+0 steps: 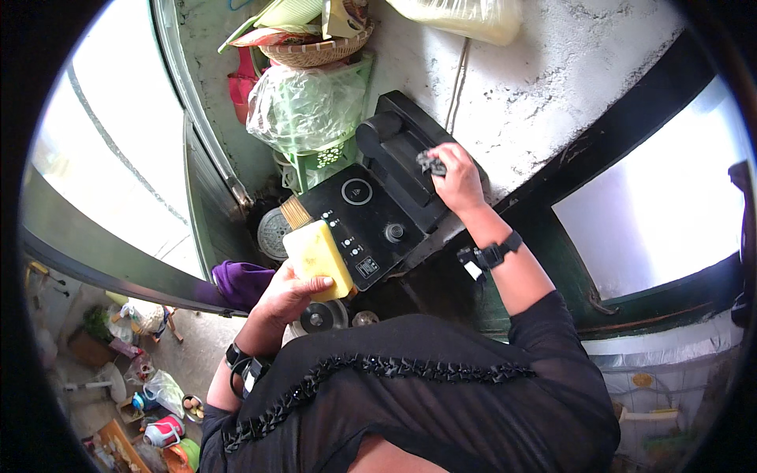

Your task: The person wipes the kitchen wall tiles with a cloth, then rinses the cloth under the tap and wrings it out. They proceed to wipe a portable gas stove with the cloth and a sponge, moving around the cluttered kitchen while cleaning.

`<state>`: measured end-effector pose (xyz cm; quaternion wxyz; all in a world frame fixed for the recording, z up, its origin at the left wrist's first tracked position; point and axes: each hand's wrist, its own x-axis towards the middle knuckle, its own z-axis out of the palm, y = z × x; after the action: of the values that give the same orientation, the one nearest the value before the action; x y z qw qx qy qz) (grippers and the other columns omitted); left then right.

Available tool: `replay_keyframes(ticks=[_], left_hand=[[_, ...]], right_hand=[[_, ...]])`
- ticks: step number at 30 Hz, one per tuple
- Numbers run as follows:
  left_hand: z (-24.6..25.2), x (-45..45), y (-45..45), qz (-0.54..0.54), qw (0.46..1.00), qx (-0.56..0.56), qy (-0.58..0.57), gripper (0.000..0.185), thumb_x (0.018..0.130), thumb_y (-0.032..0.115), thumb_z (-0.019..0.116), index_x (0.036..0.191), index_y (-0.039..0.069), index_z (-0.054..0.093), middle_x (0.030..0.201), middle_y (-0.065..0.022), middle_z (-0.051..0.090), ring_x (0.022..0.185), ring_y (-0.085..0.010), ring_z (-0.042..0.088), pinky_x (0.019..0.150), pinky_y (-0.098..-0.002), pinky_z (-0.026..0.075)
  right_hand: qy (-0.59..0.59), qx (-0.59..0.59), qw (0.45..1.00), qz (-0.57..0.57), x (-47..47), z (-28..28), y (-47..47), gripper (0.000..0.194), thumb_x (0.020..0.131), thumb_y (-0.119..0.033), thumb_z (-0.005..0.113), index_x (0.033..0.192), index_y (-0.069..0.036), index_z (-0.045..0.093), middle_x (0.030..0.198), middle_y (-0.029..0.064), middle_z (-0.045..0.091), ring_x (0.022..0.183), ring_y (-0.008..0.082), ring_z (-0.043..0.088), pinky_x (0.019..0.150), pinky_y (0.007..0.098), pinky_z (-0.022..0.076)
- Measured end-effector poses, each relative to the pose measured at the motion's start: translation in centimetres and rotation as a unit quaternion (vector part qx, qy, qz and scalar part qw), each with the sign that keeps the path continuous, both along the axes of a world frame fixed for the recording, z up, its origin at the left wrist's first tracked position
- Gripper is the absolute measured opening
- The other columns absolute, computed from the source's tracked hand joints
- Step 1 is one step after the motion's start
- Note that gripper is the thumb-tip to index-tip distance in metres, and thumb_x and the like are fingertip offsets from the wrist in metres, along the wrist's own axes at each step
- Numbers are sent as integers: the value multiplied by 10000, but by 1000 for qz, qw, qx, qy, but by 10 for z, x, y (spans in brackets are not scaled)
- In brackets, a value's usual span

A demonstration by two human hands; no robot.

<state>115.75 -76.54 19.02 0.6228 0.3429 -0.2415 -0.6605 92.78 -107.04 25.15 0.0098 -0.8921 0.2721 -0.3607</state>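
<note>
My left hand (291, 294) grips a yellow sponge block (316, 260), its thumb across the near end. A bundle of thin brown bristles or sticks (295, 211) shows just beyond the sponge; whether the hand holds that too, I cannot tell. My right hand (458, 177) pinches a crumpled dark grey scrubber or rag (431, 163) over a black moulded housing (408, 154). This housing stands against the back edge of a black appliance panel (369, 227), which bears a knob (394, 232), a ringed round mark and several small white marks.
Behind stands a green plastic rack (349, 88) with clear plastic bags and a wicker basket (319, 52). A perforated round metal piece (275, 234) lies left of the panel, a purple cloth (243, 285) nearer. A lidded pot (316, 318) is close to my body. A green-framed window is at right.
</note>
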Motion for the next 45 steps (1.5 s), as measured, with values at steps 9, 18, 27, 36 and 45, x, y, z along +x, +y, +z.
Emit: replay_keyframes(ticks=[9, 18, 27, 36, 45], left_hand=[[13, 3, 25, 11, 1000, 0, -1, 583, 800, 103, 783, 1293, -11, 494, 1187, -179, 639, 1094, -331, 653, 982, -487, 522], [14, 1, 23, 26, 1000, -3, -8, 558, 814, 41, 780, 1303, -18, 518, 1231, -180, 645, 1126, -301, 645, 1003, -450, 512], [26, -2, 9, -21, 999, -2, -43, 575, 808, 98, 796, 1300, -21, 523, 1203, -165, 654, 1097, -299, 657, 986, -440, 518], [52, 3, -52, -42, 995, -35, -81, 528, 838, 23, 762, 1305, 8, 515, 1198, -113, 658, 1136, -245, 643, 1005, -388, 513], [60, -29, -167, -33, 992, -59, -108, 397, 883, 84, 746, 1232, -8, 581, 1171, -107, 675, 1108, -254, 654, 990, -399, 513]], right_hand=[[116, -30, 991, -63, 93, -35, -62, 351, 834, -78, 620, 1185, -56, 615, 1211, 146, 582, 1113, 338, 585, 987, 401, 500], [215, 15, 969, -123, 70, -32, -43, 257, 960, -170, 468, 1097, -28, 632, 1098, 170, 625, 1047, 316, 638, 884, 415, 557], [196, 9, 965, -174, 20, -33, -4, 209, 940, -160, 504, 1016, -27, 646, 1054, 160, 620, 1007, 306, 634, 840, 412, 564], [119, -46, 966, -227, -17, -58, 23, 134, 912, -133, 518, 964, -34, 592, 995, 150, 574, 939, 303, 620, 787, 401, 558], [18, 196, 961, -195, -89, -90, 76, 272, 794, -54, 678, 1043, -24, 575, 1010, 196, 606, 971, 407, 622, 842, 469, 532]])
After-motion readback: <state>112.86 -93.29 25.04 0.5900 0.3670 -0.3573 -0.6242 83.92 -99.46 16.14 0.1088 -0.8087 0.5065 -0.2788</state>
